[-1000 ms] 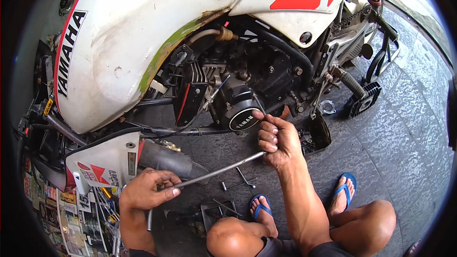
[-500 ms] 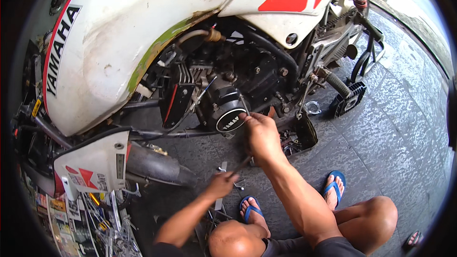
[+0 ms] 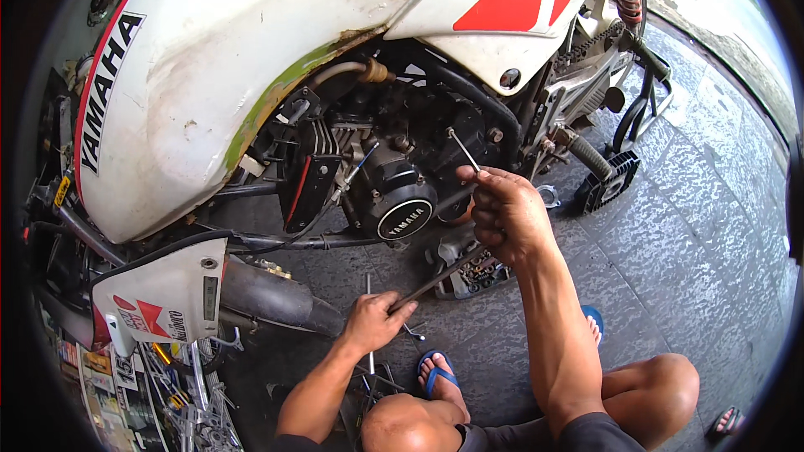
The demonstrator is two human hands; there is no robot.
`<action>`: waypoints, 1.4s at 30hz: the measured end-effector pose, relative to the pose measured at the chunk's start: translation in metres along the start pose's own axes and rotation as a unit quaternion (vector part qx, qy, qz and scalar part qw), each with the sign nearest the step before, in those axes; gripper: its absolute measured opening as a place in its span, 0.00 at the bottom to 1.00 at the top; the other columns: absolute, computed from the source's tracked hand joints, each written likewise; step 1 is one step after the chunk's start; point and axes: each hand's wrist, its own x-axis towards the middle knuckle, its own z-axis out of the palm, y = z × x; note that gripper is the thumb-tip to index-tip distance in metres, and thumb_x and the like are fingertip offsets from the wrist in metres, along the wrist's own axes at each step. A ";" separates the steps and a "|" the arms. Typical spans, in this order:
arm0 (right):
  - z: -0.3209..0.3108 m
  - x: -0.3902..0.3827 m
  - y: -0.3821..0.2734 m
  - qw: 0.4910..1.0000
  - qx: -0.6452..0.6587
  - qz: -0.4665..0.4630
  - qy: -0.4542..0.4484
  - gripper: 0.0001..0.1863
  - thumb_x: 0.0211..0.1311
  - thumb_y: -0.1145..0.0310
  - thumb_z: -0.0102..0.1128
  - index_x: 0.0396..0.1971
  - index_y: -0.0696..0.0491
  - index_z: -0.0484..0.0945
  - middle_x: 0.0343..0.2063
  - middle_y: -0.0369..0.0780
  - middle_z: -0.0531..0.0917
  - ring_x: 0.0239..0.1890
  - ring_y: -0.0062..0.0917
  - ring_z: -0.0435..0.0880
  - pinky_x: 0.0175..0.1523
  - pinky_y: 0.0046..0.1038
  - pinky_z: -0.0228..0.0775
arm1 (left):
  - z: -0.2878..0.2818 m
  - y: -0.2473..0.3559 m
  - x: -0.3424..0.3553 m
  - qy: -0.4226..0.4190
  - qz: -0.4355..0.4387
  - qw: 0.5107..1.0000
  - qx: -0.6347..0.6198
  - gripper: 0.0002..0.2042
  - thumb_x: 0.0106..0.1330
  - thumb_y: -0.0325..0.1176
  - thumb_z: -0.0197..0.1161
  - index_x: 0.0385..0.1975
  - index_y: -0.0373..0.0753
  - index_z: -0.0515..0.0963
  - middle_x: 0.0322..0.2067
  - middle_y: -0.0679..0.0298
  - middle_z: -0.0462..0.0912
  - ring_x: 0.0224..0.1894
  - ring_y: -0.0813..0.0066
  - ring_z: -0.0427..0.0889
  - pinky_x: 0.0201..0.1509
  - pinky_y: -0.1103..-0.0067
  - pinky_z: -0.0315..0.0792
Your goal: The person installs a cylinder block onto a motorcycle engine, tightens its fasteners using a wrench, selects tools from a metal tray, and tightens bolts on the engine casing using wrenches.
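steel bar (image 3: 435, 280) in left hand (image 3: 373, 321) and right hand (image 3: 509, 216), shaft (image 3: 465, 150) above lower edge of engine (image 3: 402, 174), broad grey floor (image 3: 670, 259) rightward

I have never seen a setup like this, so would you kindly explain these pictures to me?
There is no robot here: these are a person's two bare hands. Every picture comes from one fisheye camera worn on the head and looking down, so straight edges bend. Ahead is a white-and-red motorcycle with its engine exposed. The left hand holds a long metal bar; the right hand holds a thinner metal rod reaching toward the engine. On the floor lies a ring-shaped metal part.
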 end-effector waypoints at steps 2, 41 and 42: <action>-0.002 0.003 -0.002 1.000 0.005 0.006 -0.006 0.12 0.69 0.67 0.46 0.43 0.57 0.76 0.16 0.24 0.59 0.14 0.08 0.54 0.15 0.14 0.44 | -0.013 0.005 -0.006 0.000 -0.007 1.000 -0.003 0.12 0.60 0.38 0.67 0.29 0.33 0.81 0.19 0.52 0.79 0.22 0.58 0.81 0.27 0.69 0.72; 0.008 0.002 -0.006 0.796 -0.532 -0.255 0.140 0.14 0.63 0.69 0.50 0.35 0.64 0.80 0.28 0.58 0.81 0.39 0.52 0.81 0.48 0.45 0.71 | 0.179 0.022 0.088 -0.102 0.064 0.967 -0.226 0.16 0.73 0.44 0.50 0.33 0.36 0.74 0.24 0.57 0.79 0.30 0.58 0.80 0.39 0.68 0.72; -0.008 0.003 0.000 0.788 -0.531 -0.263 0.165 0.14 0.63 0.67 0.51 0.35 0.64 0.80 0.29 0.57 0.82 0.39 0.50 0.82 0.46 0.43 0.72 | 0.171 0.019 0.083 -0.117 0.052 0.968 -0.215 0.16 0.73 0.44 0.50 0.33 0.36 0.74 0.25 0.56 0.80 0.30 0.56 0.80 0.39 0.67 0.72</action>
